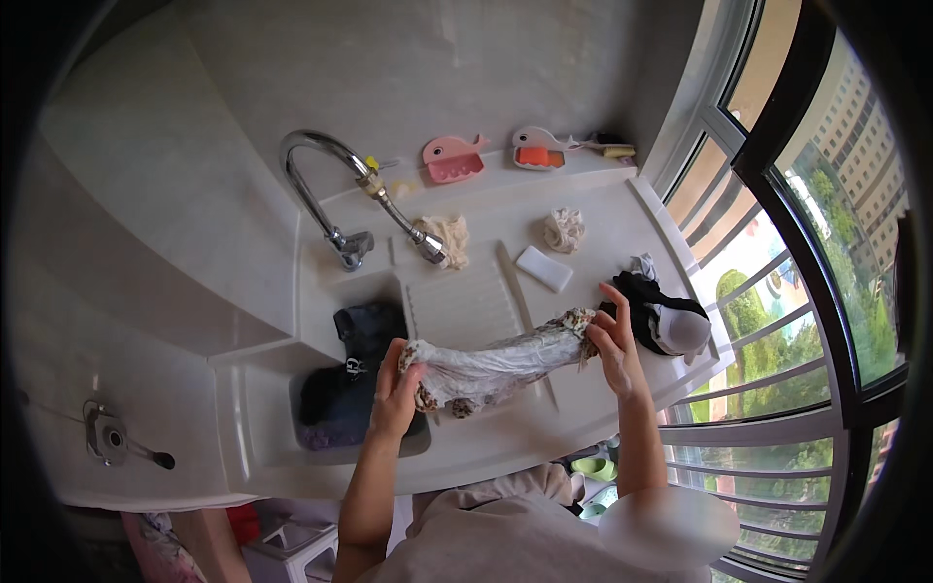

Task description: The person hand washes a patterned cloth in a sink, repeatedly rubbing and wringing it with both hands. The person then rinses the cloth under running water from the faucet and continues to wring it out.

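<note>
We stretch a twisted whitish garment with brown-spotted edges between our two hands, taking it as the centre of the dial, with twelve toward the wall. Our left hand, at nine, is closed around one end, the thumb pressed on the cloth. Our right hand, near three, pinches the other end between thumb and fingers, one finger lifted clear. The garment spans the front part of the white table; we cannot tell whether its underside touches it.

Just beyond our left hand, at nine, dark clothes lie in the sink basin. At eleven we see a ridged washboard surface, a crumpled cream cloth behind it, and, nearer ten, the chrome faucet, its spout reaching toward that cloth. At one lie a white bar and, farther off, a second bunched cream cloth. Between two and three, just beyond our right hand, sits a black-and-white bundle of clothing. Along the back ledge, a pink whale-shaped soap dish stands just before twelve, and a white whale-shaped one holding an orange block just after.
</note>
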### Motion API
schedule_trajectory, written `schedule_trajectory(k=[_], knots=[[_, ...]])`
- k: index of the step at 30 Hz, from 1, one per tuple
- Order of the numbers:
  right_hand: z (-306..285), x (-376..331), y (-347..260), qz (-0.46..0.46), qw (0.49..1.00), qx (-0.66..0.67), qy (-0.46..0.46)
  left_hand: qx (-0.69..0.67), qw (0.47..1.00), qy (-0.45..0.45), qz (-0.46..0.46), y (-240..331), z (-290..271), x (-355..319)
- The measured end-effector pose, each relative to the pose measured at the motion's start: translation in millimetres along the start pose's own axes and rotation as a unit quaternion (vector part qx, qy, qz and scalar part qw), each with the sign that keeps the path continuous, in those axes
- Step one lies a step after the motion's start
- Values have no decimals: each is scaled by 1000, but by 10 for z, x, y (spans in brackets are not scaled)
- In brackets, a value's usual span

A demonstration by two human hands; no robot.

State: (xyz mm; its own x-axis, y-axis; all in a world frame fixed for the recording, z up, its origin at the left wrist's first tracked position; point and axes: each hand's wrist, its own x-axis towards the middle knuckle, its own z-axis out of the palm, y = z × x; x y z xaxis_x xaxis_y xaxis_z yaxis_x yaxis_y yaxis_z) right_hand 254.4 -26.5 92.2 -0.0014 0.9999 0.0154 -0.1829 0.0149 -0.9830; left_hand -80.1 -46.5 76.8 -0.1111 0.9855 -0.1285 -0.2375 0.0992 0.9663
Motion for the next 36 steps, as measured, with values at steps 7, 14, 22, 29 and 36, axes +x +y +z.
schedule_trajectory(k=[7, 14, 22, 29, 36], knots=[[137, -70, -4, -26, 858, -481, -179, -149, 987, 34, -57, 145, 146, 110], [52, 329, 677, 73, 966, 245, 34, -372, 895, -77, -233, -256, 249, 239], [1802, -381, 381, -305, 871, -364, -128, -432, 884, -112, -138, -903, 539, 472], [1526, 327, 434, -141, 896, -413, 81, -279, 925, -26, -256, -585, 702, 135], [1743, -110, 527, -208, 869, -438, -99, -388, 859, -152, -298, -961, 281, 477]])
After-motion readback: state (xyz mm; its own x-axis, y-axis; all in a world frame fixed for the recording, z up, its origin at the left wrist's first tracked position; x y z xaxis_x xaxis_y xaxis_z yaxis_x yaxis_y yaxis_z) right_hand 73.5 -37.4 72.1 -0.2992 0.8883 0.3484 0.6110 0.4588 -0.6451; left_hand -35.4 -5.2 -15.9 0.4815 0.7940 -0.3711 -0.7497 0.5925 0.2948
